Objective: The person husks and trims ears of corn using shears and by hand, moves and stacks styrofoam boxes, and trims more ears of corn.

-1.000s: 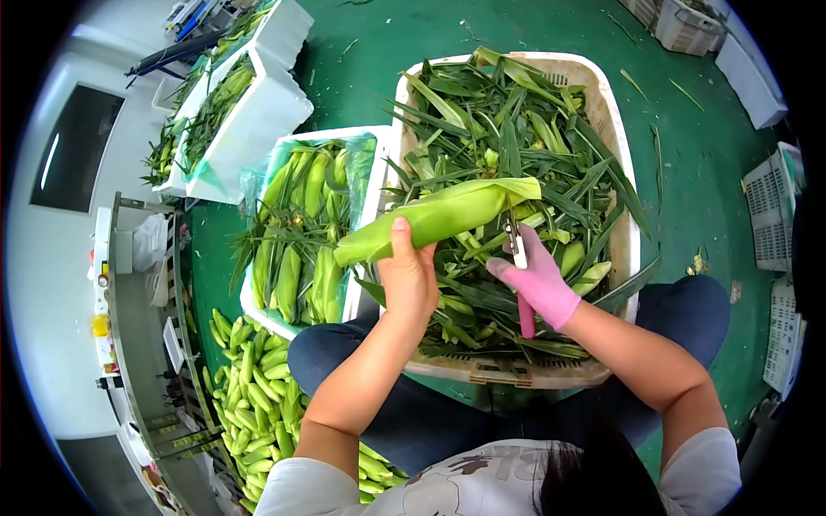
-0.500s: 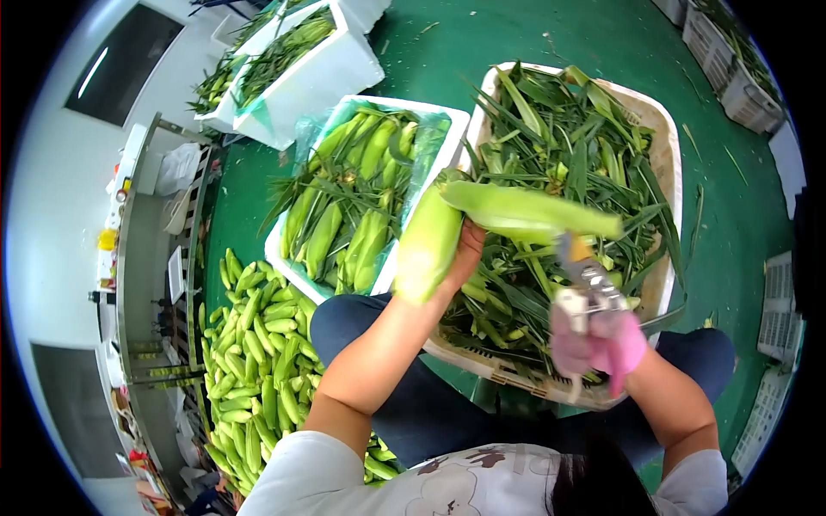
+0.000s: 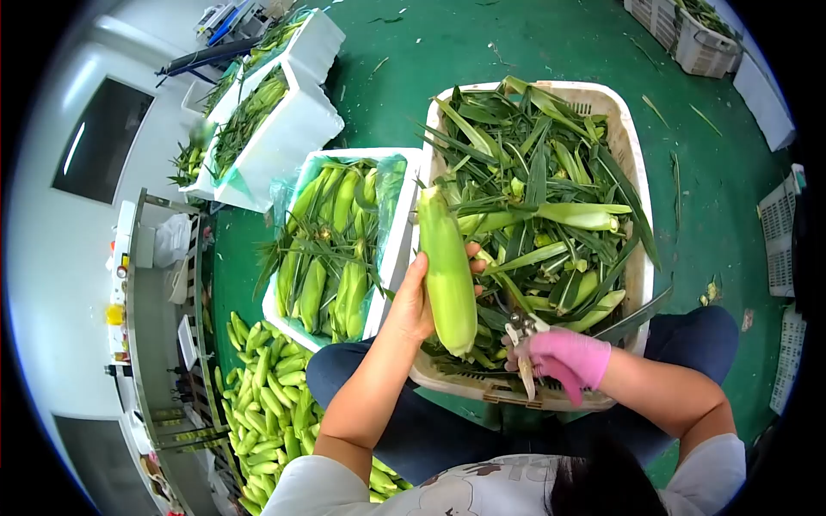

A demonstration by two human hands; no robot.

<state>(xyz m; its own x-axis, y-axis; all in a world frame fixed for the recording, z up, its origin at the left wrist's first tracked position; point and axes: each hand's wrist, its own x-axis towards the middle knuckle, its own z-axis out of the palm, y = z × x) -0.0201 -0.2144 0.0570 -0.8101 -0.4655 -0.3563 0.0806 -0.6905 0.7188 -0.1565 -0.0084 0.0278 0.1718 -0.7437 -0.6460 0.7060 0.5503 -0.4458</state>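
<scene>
My bare left hand [image 3: 423, 297] is wrapped round a pale green corn ear [image 3: 447, 279], which stands nearly upright over the left edge of the husk crate [image 3: 641, 185]. In my right hand [image 3: 559, 357], gloved in pink, are pruning shears [image 3: 521, 344], held just right of the ear's lower end and not touching it. Green husks and leaves [image 3: 538, 172] fill the crate. One pale husk piece [image 3: 581, 215] lies across the top of them.
A foam box [image 3: 391, 258] lined with plastic holds unpeeled corn to the left. Below it is a heap of trimmed ears [image 3: 275, 404]. More foam boxes [image 3: 284, 129] stand at the upper left; plastic crates [image 3: 779, 232] line the right side.
The outer husk has come off the ear and lies in the crate. The ear has swung from nearly level to upright, and the shears have moved down, away from it.
</scene>
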